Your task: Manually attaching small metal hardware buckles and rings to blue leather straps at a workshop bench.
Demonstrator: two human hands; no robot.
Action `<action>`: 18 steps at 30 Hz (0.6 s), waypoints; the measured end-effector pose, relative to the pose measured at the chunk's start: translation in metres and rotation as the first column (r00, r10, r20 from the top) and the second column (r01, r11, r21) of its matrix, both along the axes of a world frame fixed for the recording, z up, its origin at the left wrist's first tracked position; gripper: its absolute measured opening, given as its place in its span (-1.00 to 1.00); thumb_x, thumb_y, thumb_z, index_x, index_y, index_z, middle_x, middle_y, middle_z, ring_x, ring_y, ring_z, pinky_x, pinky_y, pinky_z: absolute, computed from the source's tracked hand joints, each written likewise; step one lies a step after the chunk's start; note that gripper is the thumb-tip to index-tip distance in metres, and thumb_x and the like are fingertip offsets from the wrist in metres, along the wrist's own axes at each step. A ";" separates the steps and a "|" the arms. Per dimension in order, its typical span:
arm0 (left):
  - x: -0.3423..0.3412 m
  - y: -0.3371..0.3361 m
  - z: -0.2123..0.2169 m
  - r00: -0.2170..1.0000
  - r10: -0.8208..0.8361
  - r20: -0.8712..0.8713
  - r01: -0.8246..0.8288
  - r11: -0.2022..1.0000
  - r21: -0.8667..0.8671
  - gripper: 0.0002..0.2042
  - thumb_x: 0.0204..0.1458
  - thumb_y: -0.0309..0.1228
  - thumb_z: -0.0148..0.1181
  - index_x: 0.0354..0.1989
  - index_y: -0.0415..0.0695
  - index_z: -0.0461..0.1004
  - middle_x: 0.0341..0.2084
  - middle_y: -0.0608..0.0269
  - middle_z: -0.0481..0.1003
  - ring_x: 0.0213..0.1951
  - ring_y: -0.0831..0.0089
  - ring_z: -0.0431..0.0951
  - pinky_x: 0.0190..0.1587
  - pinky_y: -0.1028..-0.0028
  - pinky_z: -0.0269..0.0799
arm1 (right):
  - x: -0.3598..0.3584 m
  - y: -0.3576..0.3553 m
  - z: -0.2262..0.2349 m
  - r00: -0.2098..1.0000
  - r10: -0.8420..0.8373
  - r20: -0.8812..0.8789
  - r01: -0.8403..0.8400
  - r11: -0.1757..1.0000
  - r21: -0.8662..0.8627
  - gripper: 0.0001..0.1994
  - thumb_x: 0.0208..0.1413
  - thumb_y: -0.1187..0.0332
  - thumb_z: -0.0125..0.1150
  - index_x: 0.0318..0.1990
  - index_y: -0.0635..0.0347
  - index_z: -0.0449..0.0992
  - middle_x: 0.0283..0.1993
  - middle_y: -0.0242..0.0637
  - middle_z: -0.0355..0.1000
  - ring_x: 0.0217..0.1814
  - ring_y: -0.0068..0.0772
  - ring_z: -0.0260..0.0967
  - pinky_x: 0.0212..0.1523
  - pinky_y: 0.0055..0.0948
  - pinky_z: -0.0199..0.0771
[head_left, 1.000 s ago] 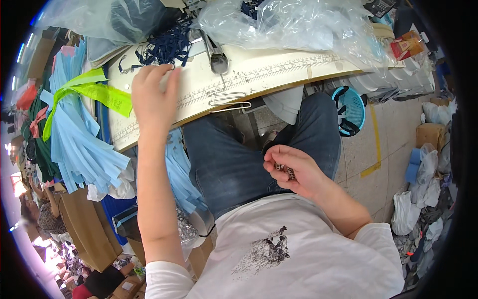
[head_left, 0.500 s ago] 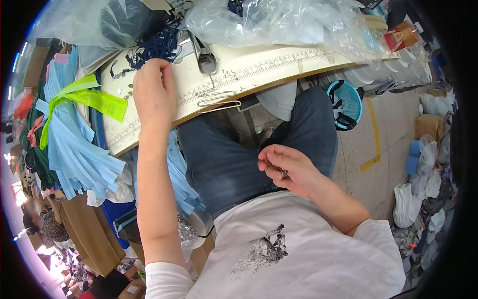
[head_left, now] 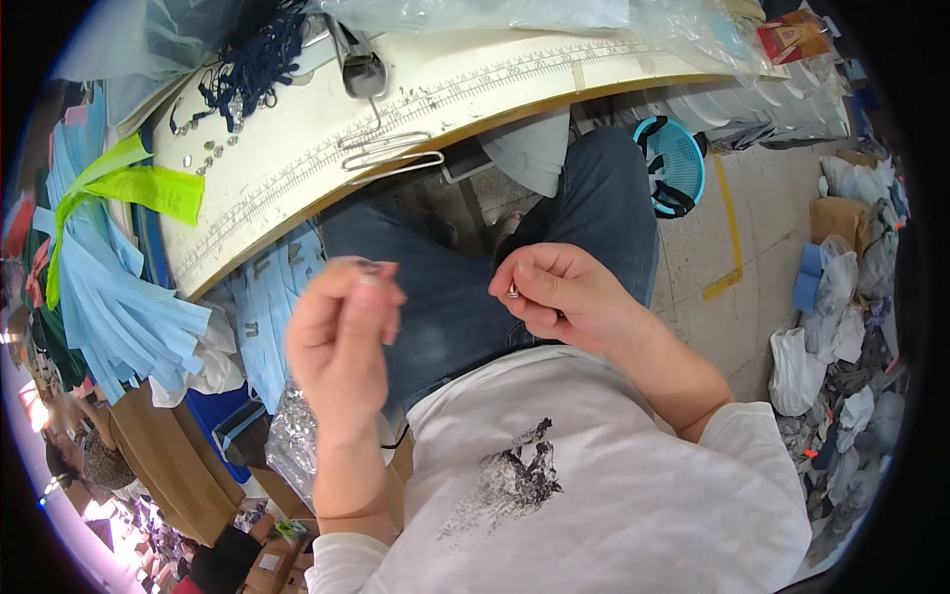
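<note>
Both hands are in front of me, above my lap and apart from each other. My left hand (head_left: 344, 342) is closed in a pinch, slightly blurred. Something small and dark shows at its fingertips, too unclear to name. My right hand (head_left: 574, 292) is curled, with thumb and forefinger pinching a small shiny metal piece (head_left: 513, 292). Another bit of metal glints under its curled fingers. On the white table lie several small metal pieces (head_left: 208, 148) beside a heap of dark blue cords (head_left: 252, 74).
A metal scoop (head_left: 361, 71) and a bent wire hook (head_left: 391, 153) rest by the table's ruler-marked edge (head_left: 475, 84). Light blue strips (head_left: 109, 287) with a neon green band (head_left: 163, 191) hang at left. A turquoise basket (head_left: 675, 163) stands at right, on the floor past my knee.
My left hand has come back from the cords on the table to above my lap, near my right hand. A metal piece now shows at my right fingertips. The view has shifted slightly.
</note>
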State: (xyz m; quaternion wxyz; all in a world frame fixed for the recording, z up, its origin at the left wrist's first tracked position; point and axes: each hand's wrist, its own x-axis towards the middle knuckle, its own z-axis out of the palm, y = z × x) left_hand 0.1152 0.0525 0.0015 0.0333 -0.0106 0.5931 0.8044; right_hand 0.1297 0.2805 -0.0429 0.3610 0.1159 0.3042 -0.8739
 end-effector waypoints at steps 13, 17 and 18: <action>0.029 0.021 -0.023 0.981 -0.160 0.109 0.170 0.981 -0.091 -0.91 0.21 -0.55 0.06 -0.19 -0.28 0.46 -0.41 0.39 0.37 -0.51 0.74 0.29 -0.47 0.74 0.20 | 0.002 -0.005 0.007 0.987 -0.021 -0.158 0.043 0.989 0.142 -0.77 0.25 0.37 0.12 0.00 0.23 0.46 -0.32 -0.42 0.45 -0.61 -0.85 0.04 -0.70 -0.77 -0.07; 0.033 0.026 -0.023 0.984 -0.136 0.118 0.148 0.985 -0.093 -0.93 0.21 -0.57 0.06 -0.20 -0.28 0.44 -0.40 0.41 0.35 -0.49 0.77 0.26 -0.47 0.75 0.17 | 0.001 -0.007 0.015 0.981 -0.039 -0.188 0.070 0.984 0.163 -0.80 0.25 0.38 0.12 -0.02 0.21 0.45 -0.31 -0.45 0.44 -0.60 -0.86 0.05 -0.69 -0.77 -0.07; 0.034 0.027 -0.020 0.982 -0.131 0.133 0.146 0.984 -0.103 -0.92 0.21 -0.58 0.05 -0.17 -0.28 0.43 -0.40 0.42 0.35 -0.47 0.77 0.25 -0.46 0.75 0.16 | 0.002 -0.006 0.014 0.980 -0.016 -0.198 0.052 0.983 0.176 -0.81 0.26 0.38 0.12 -0.03 0.20 0.46 -0.31 -0.46 0.43 -0.60 -0.87 0.05 -0.68 -0.78 -0.06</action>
